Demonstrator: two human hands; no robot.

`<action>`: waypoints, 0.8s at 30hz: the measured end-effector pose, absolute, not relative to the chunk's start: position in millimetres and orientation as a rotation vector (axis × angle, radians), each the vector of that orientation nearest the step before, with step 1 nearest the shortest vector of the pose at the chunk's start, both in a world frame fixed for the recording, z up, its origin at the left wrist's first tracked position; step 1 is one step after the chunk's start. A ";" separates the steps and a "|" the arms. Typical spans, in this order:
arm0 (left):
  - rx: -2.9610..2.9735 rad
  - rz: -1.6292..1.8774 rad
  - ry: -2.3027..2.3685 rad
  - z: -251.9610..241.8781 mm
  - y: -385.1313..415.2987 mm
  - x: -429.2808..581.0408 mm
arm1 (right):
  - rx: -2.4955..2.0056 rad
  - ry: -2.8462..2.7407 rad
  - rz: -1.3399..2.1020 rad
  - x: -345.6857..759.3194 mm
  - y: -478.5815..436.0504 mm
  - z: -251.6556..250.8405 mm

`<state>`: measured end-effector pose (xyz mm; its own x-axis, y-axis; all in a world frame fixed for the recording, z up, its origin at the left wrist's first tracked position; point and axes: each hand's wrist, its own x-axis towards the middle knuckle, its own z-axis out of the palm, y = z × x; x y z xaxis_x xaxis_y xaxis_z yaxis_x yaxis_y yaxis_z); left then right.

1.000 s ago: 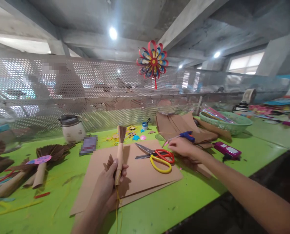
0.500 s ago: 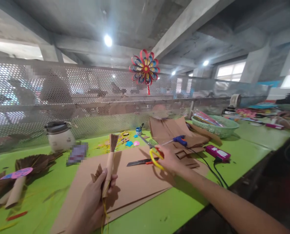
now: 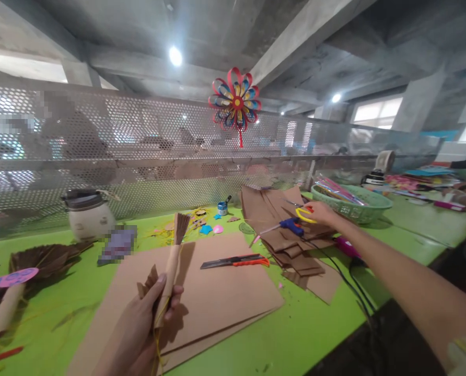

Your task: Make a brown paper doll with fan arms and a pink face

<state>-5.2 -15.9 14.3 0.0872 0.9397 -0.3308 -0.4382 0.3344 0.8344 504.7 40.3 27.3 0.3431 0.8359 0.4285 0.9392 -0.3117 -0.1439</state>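
My left hand (image 3: 149, 313) is closed round a rolled brown paper tube (image 3: 169, 277). Pleated brown paper (image 3: 181, 225) fans out of its upper end, and a yellow string hangs from the lower end. More folded brown paper sticks out beside my thumb. My right hand (image 3: 322, 213) reaches far forward, gripping the yellow handles of a pair of scissors (image 3: 305, 214), blades pointing left over stacked brown paper (image 3: 270, 206). Just below the scissors lies a blue glue gun (image 3: 291, 226). An orange-handled utility knife (image 3: 236, 261) rests on flat brown sheets (image 3: 221, 297).
A green basket (image 3: 370, 211) with plastic-wrapped strips stands beyond my right hand. A white jar (image 3: 90, 216), a finished paper fan piece (image 3: 11, 297) and a small blue pot (image 3: 222, 209) sit on the green table. Behind runs a perforated metal partition (image 3: 158, 141); black cables cross at right.
My right hand has carried the scissors from beside the utility knife, right and away, to over the brown paper stack. My left hand still holds the paper tube, now slightly lower left in view.
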 end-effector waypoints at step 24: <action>0.715 1.050 1.032 15.4 -19.4 -3.8 | -2.520 -1.499 -0.315 529.5 23.9 -30.2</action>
<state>-3.8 -19.4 15.4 0.1381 0.9337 -0.3305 -0.3465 0.3581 0.8670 529.5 23.9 -30.2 0.4653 0.8403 0.2783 0.8812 -0.4693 -0.0564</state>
